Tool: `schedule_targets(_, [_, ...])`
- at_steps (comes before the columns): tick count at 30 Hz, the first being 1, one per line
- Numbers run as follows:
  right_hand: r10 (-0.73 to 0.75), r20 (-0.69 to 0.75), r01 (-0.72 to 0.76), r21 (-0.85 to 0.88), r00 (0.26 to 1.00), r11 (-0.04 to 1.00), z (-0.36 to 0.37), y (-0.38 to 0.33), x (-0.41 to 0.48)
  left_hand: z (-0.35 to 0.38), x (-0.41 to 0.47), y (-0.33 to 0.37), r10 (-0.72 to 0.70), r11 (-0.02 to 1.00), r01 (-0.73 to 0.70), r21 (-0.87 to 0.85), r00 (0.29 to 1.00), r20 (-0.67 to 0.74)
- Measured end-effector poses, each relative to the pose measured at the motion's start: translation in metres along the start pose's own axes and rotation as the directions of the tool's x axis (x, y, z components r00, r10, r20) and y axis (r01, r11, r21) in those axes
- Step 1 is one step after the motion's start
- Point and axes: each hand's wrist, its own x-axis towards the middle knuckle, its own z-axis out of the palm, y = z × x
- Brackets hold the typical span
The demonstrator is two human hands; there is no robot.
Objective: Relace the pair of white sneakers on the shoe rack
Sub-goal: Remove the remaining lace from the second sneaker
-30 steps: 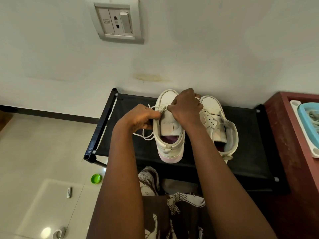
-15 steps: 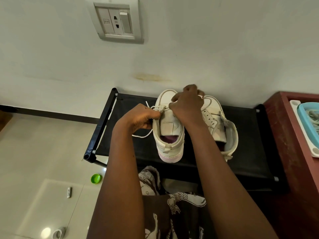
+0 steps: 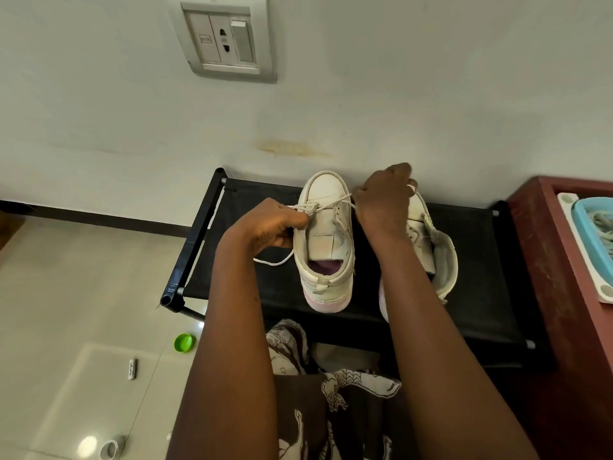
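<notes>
Since a moment ago the right hand (image 3: 384,204) has gone away from the top of the white sneaker (image 3: 326,247), out to the right and a bit toward the wall. The shoelace (image 3: 335,201) now runs in a tight line from the first holes of the shoe to that hand. The right hand's fingers are curled round the shoelace. The left hand (image 3: 272,224) stays at the left side of the shoe, and its finger and thumb pinch the shoelace by the holes. One loose end (image 3: 275,262) hangs under this hand and lies on the shoe rack (image 3: 474,303).

The white sneaker stands on the black top of the shoe rack with its toe at the wall and its pink heel near the person. The other sneaker (image 3: 444,257) stands just beside it on the right (the right arm hides part of it).

A socket plate (image 3: 229,41) sits high on the wall. A red cabinet (image 3: 564,293) stands to the right of the rack, with a blue tub (image 3: 593,234) on top. On the floor at the left lie a green cap (image 3: 183,342), a small white stick (image 3: 132,369) and a roll of tape (image 3: 111,448).
</notes>
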Motion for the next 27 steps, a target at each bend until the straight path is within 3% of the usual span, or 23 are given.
schedule_targets(3, [0.120,-0.100,-0.117,0.034,0.988,0.993,-0.007,0.011,0.004,0.000,0.000,0.000,-0.002,1.000,0.002,0.005,1.000,0.001])
schedule_targets(5, [0.148,-0.085,-0.147,0.023,0.985,0.989,-0.009,0.012,0.003,0.000,0.000,0.000,-0.003,1.000,0.003,0.010,1.000,0.004])
schedule_targets(7, [0.111,-0.024,-0.111,-0.027,0.994,0.993,-0.009,0.006,0.000,0.000,0.000,0.000,-0.005,1.000,0.004,0.017,1.000,0.006])
schedule_targets(11, [-0.087,0.132,0.083,0.039,0.987,0.996,0.002,-0.012,-0.007,0.000,0.001,0.000,-0.003,1.000,0.003,0.017,1.000,-0.001])
schedule_targets(14, [-0.121,0.239,0.124,0.005,0.963,0.992,0.017,-0.020,-0.012,-0.001,0.001,0.000,0.001,1.000,-0.001,0.022,1.000,0.008])
schedule_targets(23, [-0.131,0.305,0.145,-0.024,0.943,0.989,0.016,-0.021,-0.016,-0.001,0.001,0.000,-0.005,0.999,0.004,0.033,1.000,0.031])
schedule_targets(27, [-0.129,0.240,0.103,0.117,0.962,0.988,0.015,-0.020,-0.017,-0.002,0.000,0.001,-0.010,1.000,0.009,0.020,0.999,0.034])
